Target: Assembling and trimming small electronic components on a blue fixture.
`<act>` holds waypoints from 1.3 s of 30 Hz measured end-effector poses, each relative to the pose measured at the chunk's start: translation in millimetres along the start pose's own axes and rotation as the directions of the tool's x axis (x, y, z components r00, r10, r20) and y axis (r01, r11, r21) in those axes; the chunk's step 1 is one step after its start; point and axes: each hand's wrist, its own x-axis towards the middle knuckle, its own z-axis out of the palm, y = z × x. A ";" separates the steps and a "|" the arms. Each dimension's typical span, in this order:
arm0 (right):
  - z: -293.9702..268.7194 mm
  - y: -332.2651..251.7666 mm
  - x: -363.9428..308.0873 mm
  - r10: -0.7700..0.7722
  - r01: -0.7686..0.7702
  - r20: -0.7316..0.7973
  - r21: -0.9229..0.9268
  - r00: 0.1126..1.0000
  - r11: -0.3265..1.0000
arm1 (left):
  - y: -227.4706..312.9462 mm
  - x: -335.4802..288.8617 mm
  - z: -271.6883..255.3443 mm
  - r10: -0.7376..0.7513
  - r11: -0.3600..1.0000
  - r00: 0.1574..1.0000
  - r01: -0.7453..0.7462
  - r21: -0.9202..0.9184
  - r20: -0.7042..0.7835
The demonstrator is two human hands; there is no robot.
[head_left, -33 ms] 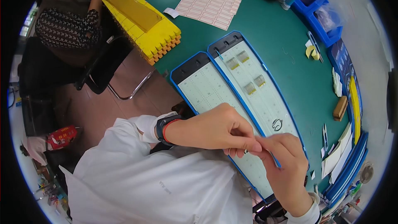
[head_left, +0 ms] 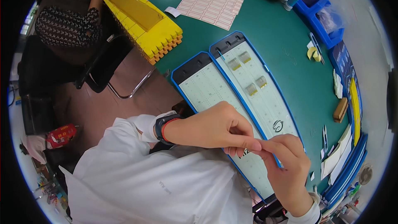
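My left hand [head_left: 226, 126], with a dark band and a red cord at its wrist, reaches in over the front of my white shirt. Its thumb and fingers are pinched, meeting the fingertips of my right hand [head_left: 290, 159], which are also closed. Whatever they hold is too small to make out. Beneath the hands lies a long, opened, blue-edged case with a pale left panel [head_left: 203, 83] and a pale right panel [head_left: 265, 103]. Several small clear pieces with yellowish edges, among them one piece [head_left: 234, 64], sit on the right panel. The hands cover part of the case.
A stack of yellow foam boards [head_left: 166, 33] stands at the table's left edge, near a seated person [head_left: 68, 29]. Farther back lies a sheet of red-bordered labels [head_left: 211, 4]. To the right are blue bins [head_left: 329, 33], thread snips [head_left: 325, 138] and a wooden block [head_left: 340, 110].
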 end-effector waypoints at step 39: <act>80.5 27.9 143.1 0.431 -0.388 0.029 0.493 0.902 0.779 | -32.6 5.8 -69.2 0.795 0.393 0.394 0.247 0.886 -0.462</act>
